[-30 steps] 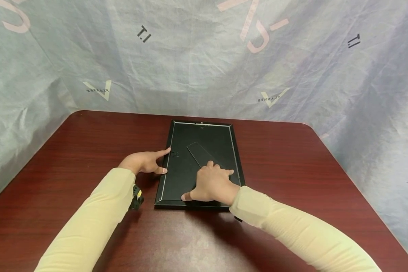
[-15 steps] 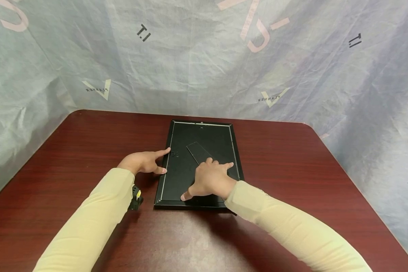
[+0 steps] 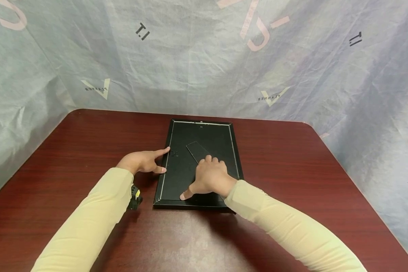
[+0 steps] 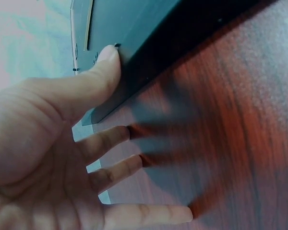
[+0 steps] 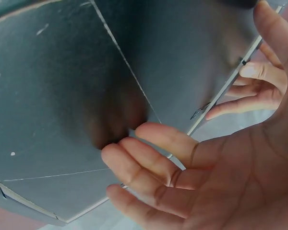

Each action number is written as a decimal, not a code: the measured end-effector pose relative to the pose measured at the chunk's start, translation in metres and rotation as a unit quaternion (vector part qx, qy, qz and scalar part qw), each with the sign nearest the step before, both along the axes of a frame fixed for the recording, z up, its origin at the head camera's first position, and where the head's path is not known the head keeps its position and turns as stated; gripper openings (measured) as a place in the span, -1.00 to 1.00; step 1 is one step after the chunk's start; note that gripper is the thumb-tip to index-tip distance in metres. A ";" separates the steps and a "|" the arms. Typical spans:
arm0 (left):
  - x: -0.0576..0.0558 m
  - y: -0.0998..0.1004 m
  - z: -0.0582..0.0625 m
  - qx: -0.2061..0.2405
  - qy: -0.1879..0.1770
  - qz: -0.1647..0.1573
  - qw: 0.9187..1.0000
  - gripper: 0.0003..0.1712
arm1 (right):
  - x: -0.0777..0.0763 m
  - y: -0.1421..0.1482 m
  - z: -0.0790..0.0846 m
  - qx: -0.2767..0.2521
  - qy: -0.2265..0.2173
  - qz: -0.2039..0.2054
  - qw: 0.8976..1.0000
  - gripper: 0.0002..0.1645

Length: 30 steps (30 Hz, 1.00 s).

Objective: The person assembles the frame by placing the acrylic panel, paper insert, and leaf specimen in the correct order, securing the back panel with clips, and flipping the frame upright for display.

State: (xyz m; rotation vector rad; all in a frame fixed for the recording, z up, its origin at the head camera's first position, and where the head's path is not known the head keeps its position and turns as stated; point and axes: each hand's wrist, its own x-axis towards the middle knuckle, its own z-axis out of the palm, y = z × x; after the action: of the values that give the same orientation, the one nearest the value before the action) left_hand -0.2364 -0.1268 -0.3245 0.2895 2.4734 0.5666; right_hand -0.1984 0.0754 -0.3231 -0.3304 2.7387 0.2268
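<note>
A black picture frame lies back side up on the table, its backing board showing a long slanted stand flap. My left hand is at the frame's left side. In the left wrist view its thumb touches the frame's edge, and the other fingers stretch out over the tabletop. My right hand lies over the lower part of the backing. Its fingertips touch the board in the right wrist view, fingers slightly bent, and its thumb is at the near edge. Part of the flap is hidden beneath this hand.
The dark red wooden table extends around the frame. A grey printed cloth hangs behind it and at both sides. A black wrist device is strapped under the left sleeve.
My right hand has shifted slightly up and left over the backing, and its outstretched finger on the right has drawn in beside the others. The left hand and the frame stay put.
</note>
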 end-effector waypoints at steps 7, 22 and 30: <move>0.001 0.000 0.002 0.001 -0.001 0.002 1.000 -0.03 | -0.001 0.001 0.000 -0.009 0.001 0.000 1.000 0.36; -0.001 0.001 0.001 -0.005 -0.003 0.004 1.000 -0.03 | 0.001 0.010 -0.003 -0.021 0.023 0.021 0.999 0.41; -0.002 0.000 0.001 0.006 -0.013 0.011 1.000 -0.02 | 0.001 0.013 -0.003 -0.033 0.037 0.039 0.998 0.40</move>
State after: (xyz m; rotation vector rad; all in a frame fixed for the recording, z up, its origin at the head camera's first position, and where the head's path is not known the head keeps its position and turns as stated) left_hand -0.2385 -0.1266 -0.3235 0.2596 2.4512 0.5917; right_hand -0.1973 0.0887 -0.3263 -0.4574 2.8135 0.1737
